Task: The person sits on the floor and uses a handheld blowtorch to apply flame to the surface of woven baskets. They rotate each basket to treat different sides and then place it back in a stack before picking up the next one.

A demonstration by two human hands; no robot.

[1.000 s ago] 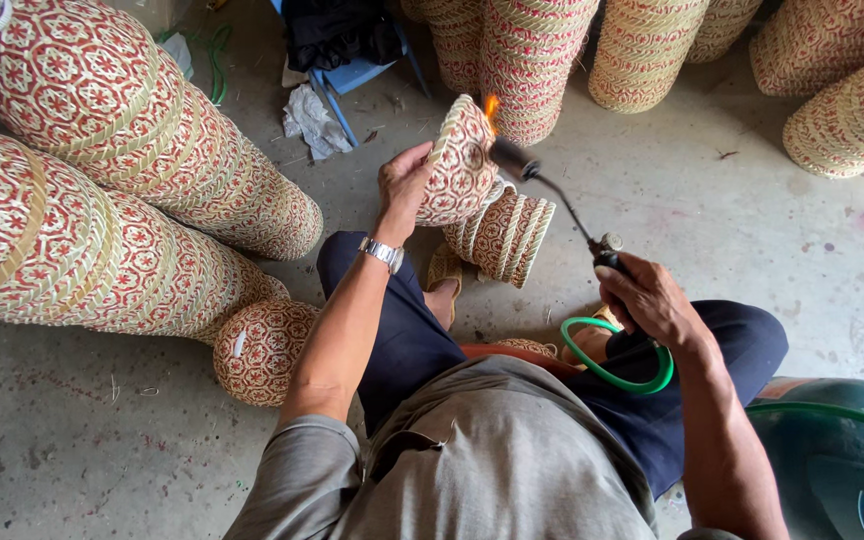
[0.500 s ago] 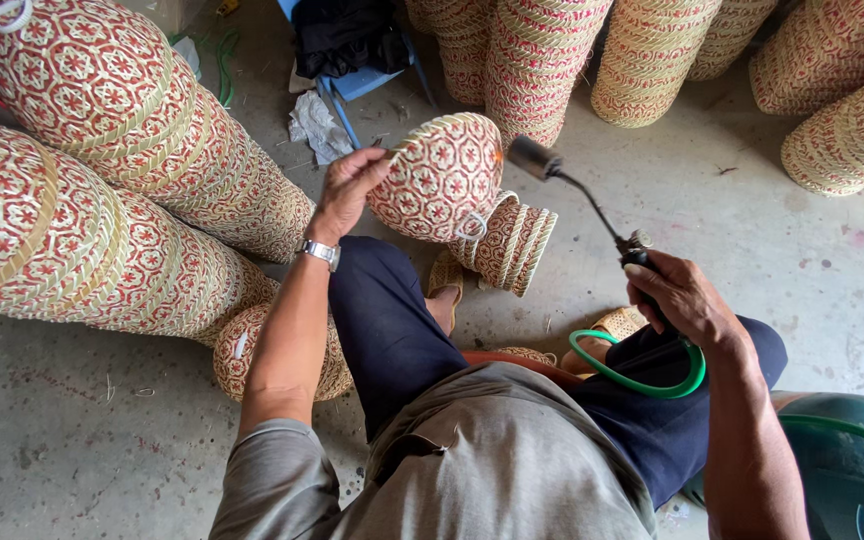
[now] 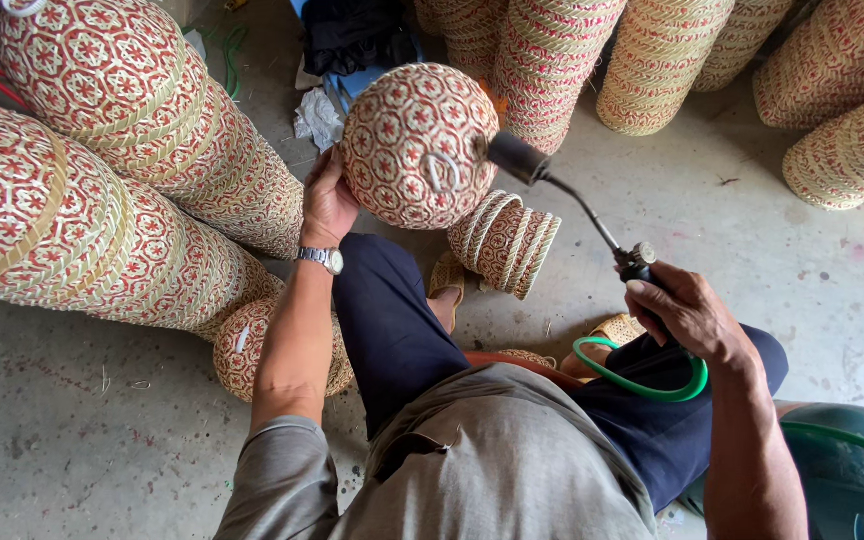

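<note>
left hand (image 3: 326,203) clamped on woven basket (image 3: 419,143), which we hold above our knee, domed bottom turned up so the nozzle meets it | right hand (image 3: 687,312) closed around gas torch (image 3: 574,205), tip just beside the basket | green hose (image 3: 642,385) loops below the basket

Grey concrete floor (image 3: 72,450) — stacked woven baskets (image 3: 102,200) lying on it, crumpled rag (image 3: 318,118) too.

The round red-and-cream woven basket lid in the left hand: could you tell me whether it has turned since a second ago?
Yes. The round woven lid showed its edge toward the small basket stack; now its patterned top faces the camera.
</note>
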